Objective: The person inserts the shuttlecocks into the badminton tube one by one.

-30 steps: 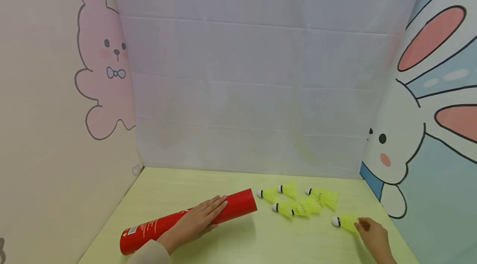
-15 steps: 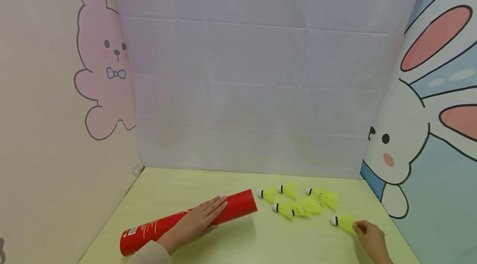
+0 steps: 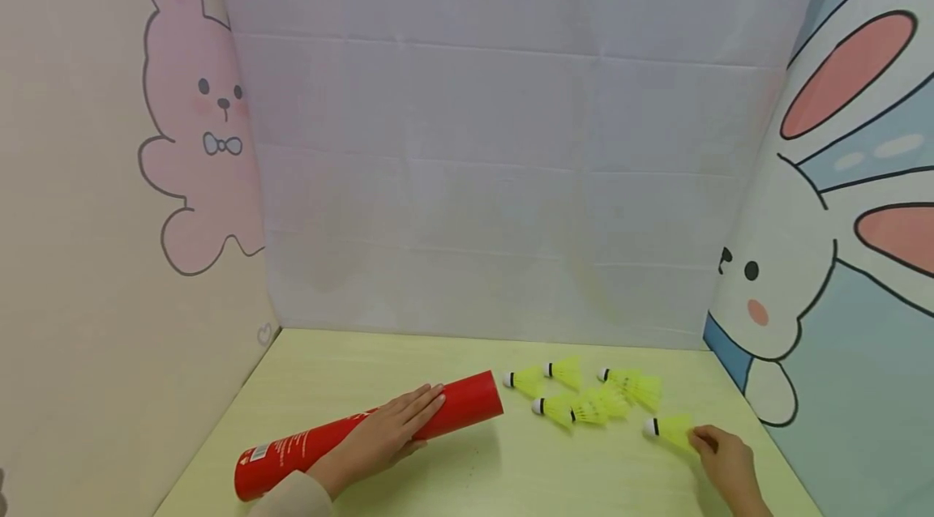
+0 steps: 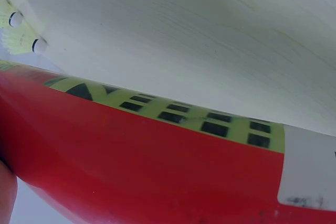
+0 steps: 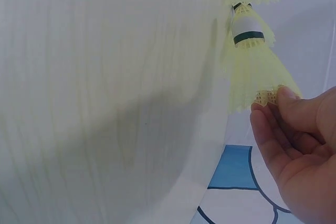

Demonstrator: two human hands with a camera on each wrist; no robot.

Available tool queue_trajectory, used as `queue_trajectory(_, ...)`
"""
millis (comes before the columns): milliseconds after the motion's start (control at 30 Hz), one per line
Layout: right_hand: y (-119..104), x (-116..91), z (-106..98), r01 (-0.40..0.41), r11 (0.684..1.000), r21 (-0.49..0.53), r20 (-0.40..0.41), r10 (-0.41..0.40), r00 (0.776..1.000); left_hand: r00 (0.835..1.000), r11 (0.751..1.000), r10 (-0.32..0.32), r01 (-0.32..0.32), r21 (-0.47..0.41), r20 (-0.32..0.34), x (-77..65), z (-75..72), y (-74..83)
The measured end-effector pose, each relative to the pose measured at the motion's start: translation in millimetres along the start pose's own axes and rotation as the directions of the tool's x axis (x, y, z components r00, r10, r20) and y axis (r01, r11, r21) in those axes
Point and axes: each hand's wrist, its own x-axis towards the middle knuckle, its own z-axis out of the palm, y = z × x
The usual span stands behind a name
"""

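Note:
My left hand [image 3: 390, 429] grips a long red shuttlecock tube [image 3: 467, 403], its fingers over the top and the thumb on the near side. The tube lies slanted, its right end higher and casting a shadow on the table. In the left wrist view the tube [image 4: 147, 161] shows a yellow-and-black printed band. Thumb and fingertips of my right hand [image 3: 726, 464] pinch the skirt edge of a yellow shuttlecock [image 3: 671, 429], whose white cork points left toward the tube. The right wrist view shows this shuttlecock [image 5: 257, 66] held by its skirt rim.
Several yellow shuttlecocks [image 3: 562, 410] lie loosely grouped on the pale yellow table [image 3: 554, 476], right of the tube's raised end. A white sheet [image 3: 474, 177] hangs behind. Rabbit-patterned walls stand left and right.
My right hand has shifted slightly left, carrying the pinched shuttlecock a little toward the tube. The left hand and the tube stay put.

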Motion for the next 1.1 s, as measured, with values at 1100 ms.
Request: queue_trajectory(1100,-79.4,20.9,3.0,0.122,0.987,0.100,-0.087,-0.114,0.990,1.000,1.000,0.006,-0.006,-0.022,-0.011,1.1,-2.1,3.4)
